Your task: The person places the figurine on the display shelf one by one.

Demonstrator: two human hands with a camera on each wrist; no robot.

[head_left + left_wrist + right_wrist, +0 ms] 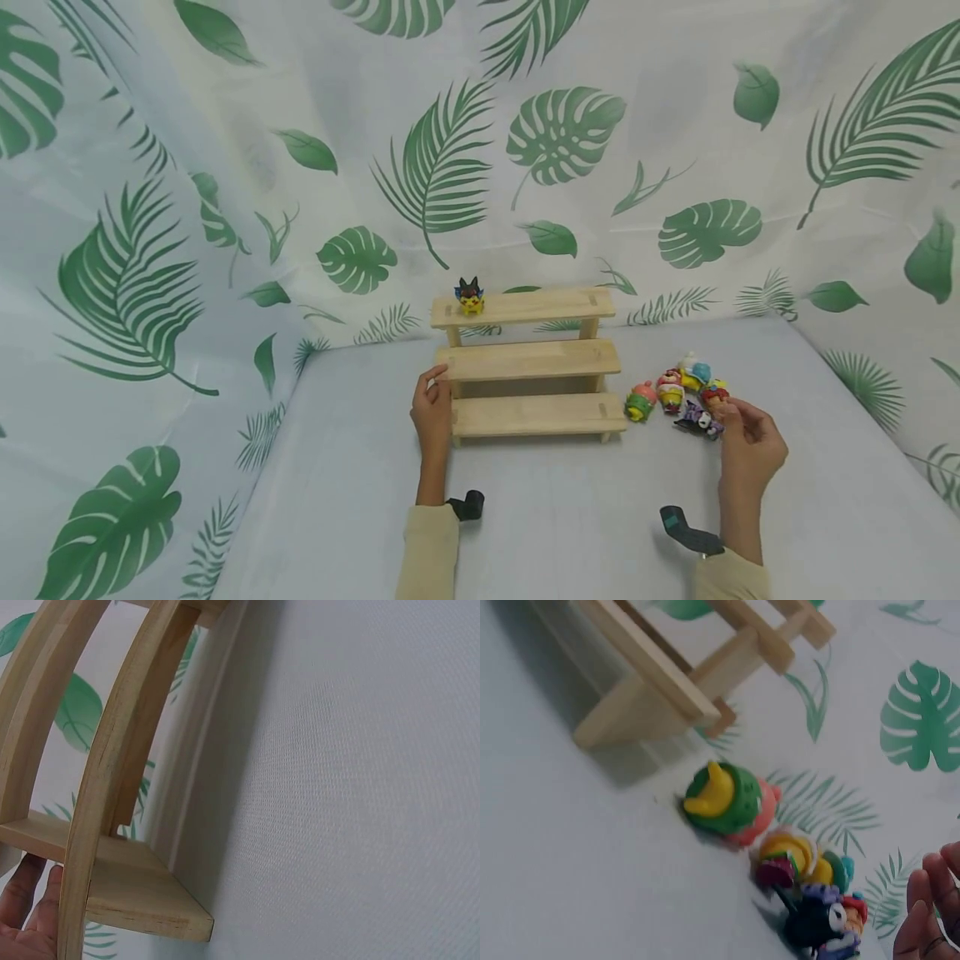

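A three-tier wooden display stand [532,362] stands against the leaf-printed backdrop. My left hand [432,408] is at its left side, fingertips at the end of the middle tier; in the left wrist view, fingers [46,900] reach the board's edge beside an upright. Right of the stand, my right hand [753,442] reaches to a cluster of toy figurines. Its fingertips overlap the red-topped figurine [715,395] in the head view, but the right wrist view shows a gap. Beside that lie a black-and-purple figurine [699,421], a red-and-yellow one [671,390] and a green-and-pink one [641,402].
On the top tier's left end sits a yellow figurine with a black top [470,297]. A blue-and-white figurine [695,372] lies at the back of the cluster. The pale tabletop [570,508] meets the leaf-printed backdrop [480,167] behind the stand.
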